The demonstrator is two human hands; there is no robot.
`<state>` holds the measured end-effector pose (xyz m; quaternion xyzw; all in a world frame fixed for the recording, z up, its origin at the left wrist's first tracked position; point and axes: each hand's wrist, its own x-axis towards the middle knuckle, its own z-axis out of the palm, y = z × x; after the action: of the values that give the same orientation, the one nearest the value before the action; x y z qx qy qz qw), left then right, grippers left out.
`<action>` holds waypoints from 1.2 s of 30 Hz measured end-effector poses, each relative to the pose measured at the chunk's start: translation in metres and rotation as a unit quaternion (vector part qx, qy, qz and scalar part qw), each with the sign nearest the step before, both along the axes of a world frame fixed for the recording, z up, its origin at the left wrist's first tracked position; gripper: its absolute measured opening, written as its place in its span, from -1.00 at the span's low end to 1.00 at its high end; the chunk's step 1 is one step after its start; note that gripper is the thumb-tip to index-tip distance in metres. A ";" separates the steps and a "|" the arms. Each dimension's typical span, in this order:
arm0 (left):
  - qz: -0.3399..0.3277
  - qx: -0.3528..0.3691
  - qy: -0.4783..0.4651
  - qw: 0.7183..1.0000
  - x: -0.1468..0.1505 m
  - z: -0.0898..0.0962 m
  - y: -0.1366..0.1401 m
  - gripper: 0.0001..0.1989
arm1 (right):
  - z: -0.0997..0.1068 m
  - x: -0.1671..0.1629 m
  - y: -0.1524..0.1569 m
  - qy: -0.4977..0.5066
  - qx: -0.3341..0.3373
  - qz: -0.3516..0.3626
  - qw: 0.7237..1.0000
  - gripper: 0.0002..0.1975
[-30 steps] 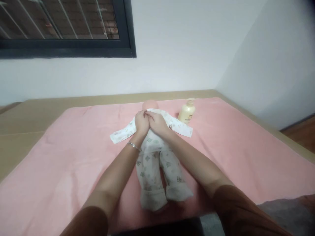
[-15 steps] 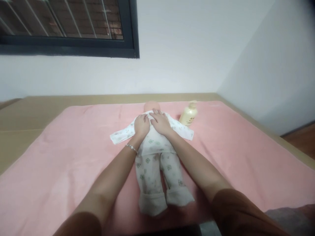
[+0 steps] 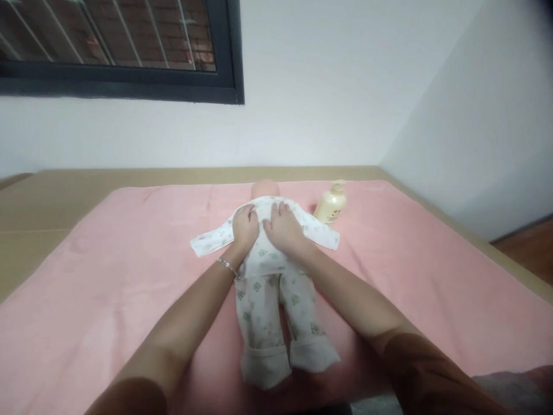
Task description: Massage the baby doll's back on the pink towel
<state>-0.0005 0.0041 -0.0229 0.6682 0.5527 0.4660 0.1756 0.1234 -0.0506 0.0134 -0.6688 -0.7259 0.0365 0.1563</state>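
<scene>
A baby doll (image 3: pixel 264 189) in white patterned clothes lies stretched out on a pink cover, with its head at the far end. Its long-sleeved top (image 3: pixel 262 255) spreads out to both sides, and the legs of its trousers (image 3: pixel 261 300) point towards me. My left hand (image 3: pixel 246 227) rests on the left of the upper body, fingers slightly bent and partly hidden. On the right of the upper body my right hand (image 3: pixel 284 229) lies flat, fingers apart. Neither hand lifts the doll. A silvery bracelet (image 3: pixel 228 267) circles my left wrist.
A cream pump bottle (image 3: pixel 330 204) stands beyond the doll's right sleeve. The pink cover (image 3: pixel 129 276) lies over a tan padded surface (image 3: pixel 38 202). White wall (image 3: pixel 311 104) rises behind, with a dark-framed window (image 3: pixel 228 75) at upper left.
Both hands have slid a little towards me along the upper body. My right hand's fingers have moved down from near the neck, baring more of the top there.
</scene>
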 end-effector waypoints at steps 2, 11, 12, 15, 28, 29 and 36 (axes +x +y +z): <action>0.000 -0.001 -0.015 1.000 0.000 -0.001 -0.001 -0.63 | 0.002 -0.009 -0.010 -0.034 0.027 0.081 0.996 -0.34; -0.004 0.024 -0.013 1.000 0.001 0.000 -0.001 -0.61 | 0.004 0.042 0.034 0.076 -0.010 0.142 0.987 -0.38; -0.003 0.023 -0.012 1.000 0.001 0.000 -0.001 -0.61 | 0.004 0.042 0.034 0.079 -0.014 0.110 0.991 -0.35; 0.000 0.022 -0.016 1.000 0.001 0.001 -0.001 -0.61 | 0.006 0.026 0.023 0.049 -0.024 0.022 0.998 -0.32; -0.001 0.023 -0.015 1.000 0.000 0.003 0.000 -0.61 | 0.007 0.031 0.028 0.066 -0.007 0.185 0.980 -0.44; -0.001 0.023 -0.013 1.000 0.000 0.003 0.000 -0.61 | 0.006 0.036 0.033 0.079 -0.009 0.154 0.985 -0.41; -0.001 0.017 -0.031 0.999 -0.002 0.004 -0.003 -0.62 | 0.004 0.003 0.003 -0.004 -0.002 0.005 1.000 -0.33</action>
<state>-0.0024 0.0013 -0.0192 0.6570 0.5384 0.4954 0.1822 0.1269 -0.0471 0.0176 -0.6656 -0.7298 0.0365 0.1519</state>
